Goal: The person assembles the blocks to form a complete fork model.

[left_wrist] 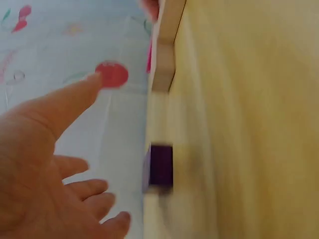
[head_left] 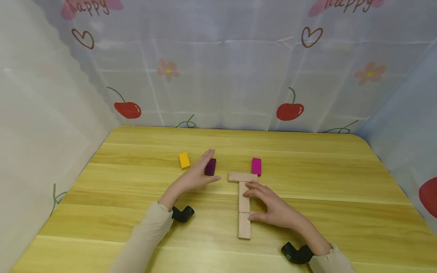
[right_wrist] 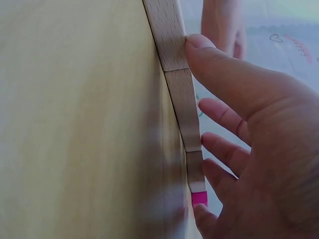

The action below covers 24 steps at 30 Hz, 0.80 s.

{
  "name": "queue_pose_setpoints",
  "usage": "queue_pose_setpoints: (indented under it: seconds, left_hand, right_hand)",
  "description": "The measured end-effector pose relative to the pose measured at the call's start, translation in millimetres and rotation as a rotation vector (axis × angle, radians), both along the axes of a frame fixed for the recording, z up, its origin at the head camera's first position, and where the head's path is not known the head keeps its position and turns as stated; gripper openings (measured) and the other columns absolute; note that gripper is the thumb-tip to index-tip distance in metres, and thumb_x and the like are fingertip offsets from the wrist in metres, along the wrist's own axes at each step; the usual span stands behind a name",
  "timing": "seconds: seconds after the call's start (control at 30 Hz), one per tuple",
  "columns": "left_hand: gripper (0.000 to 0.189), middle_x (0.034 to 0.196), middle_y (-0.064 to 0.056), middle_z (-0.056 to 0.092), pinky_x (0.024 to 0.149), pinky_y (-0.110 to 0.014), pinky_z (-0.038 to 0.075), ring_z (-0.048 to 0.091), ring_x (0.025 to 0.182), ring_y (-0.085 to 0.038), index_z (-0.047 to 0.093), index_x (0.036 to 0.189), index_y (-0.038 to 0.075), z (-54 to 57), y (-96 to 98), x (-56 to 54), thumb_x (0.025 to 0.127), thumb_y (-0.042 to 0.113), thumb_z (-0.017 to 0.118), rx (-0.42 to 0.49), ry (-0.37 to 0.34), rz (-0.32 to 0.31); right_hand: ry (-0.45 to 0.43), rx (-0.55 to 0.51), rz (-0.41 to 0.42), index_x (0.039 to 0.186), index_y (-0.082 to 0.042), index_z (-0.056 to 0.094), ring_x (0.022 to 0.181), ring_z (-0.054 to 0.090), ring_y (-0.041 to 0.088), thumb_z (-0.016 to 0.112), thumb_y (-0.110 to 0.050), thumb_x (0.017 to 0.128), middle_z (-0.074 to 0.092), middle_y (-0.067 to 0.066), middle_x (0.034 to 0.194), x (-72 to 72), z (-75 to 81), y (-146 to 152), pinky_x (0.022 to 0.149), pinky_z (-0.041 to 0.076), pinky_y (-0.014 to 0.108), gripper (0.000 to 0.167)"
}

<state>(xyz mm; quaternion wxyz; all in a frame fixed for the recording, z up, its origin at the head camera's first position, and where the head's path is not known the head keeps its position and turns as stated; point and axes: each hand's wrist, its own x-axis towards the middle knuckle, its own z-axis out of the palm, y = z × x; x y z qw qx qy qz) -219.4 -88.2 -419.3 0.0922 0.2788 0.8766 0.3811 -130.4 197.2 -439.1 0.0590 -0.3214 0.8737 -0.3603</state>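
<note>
Three plain wooden blocks make a T on the table. One block lies crosswise at the far end, and a middle block and a near block run end to end toward the person. My right hand is spread along the stem's right side, fingertips at the middle block and thumb at the near block's edge. Beside a dark purple block, my left hand hovers with fingers extended and holds nothing. In the left wrist view that purple block stands apart from the hand.
A yellow block lies left of the purple one. Close behind the crosswise block's right end is a magenta block. Black curved wrist pieces stick out from both sleeves. Patterned cloth hangs behind the wooden table.
</note>
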Motion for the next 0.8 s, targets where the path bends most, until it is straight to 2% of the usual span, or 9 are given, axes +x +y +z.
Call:
queue_pose_setpoints:
  seconds: [0.13,0.27,0.5,0.8]
  left_hand:
    - [0.091,0.154,-0.013,0.009,0.109,-0.044,0.017,0.011,0.139,-0.026,0.009,0.151,0.008,-4.0,-12.9,-15.4,0.086,0.031,0.069,-0.034,-0.094,-0.025]
    - [0.087,0.153,-0.013,0.015,0.108,-0.041,0.021,0.018,0.137,-0.027,0.013,0.151,0.007,-10.7,-18.0,-22.1,0.086,0.022,0.070,-0.025,-0.117,-0.049]
    - [0.078,0.150,-0.014,0.025,0.108,-0.040,0.021,0.023,0.136,-0.027,0.022,0.149,0.007,-18.4,-23.6,-26.1,0.086,0.007,0.068,-0.016,-0.050,-0.040]
    - [0.067,0.140,-0.016,0.041,0.106,-0.038,0.028,0.035,0.130,-0.029,0.039,0.142,0.002,-21.2,-20.6,-30.3,0.084,0.010,0.071,0.000,0.011,0.011]
  right_hand:
    - [-0.021,0.014,0.000,0.124,-0.018,0.053,0.137,0.015,0.033,0.072,-0.041,0.080,0.030,0.008,0.148,0.4,1.1,-0.1,0.105,0.019,0.057,0.053]
    - [-0.028,0.019,-0.004,0.124,-0.018,0.052,0.138,0.014,0.032,0.072,-0.042,0.080,0.029,0.007,0.148,0.5,1.4,-0.7,0.105,0.019,0.056,0.053]
    - [-0.032,0.013,-0.001,0.125,-0.019,0.052,0.138,0.014,0.032,0.072,-0.043,0.080,0.029,0.005,0.149,-0.3,1.2,-0.5,0.105,0.019,0.055,0.055]
    - [-0.041,0.020,-0.003,0.125,-0.019,0.052,0.137,0.015,0.031,0.072,-0.043,0.080,0.029,0.005,0.149,0.2,2.2,0.4,0.105,0.021,0.054,0.054]
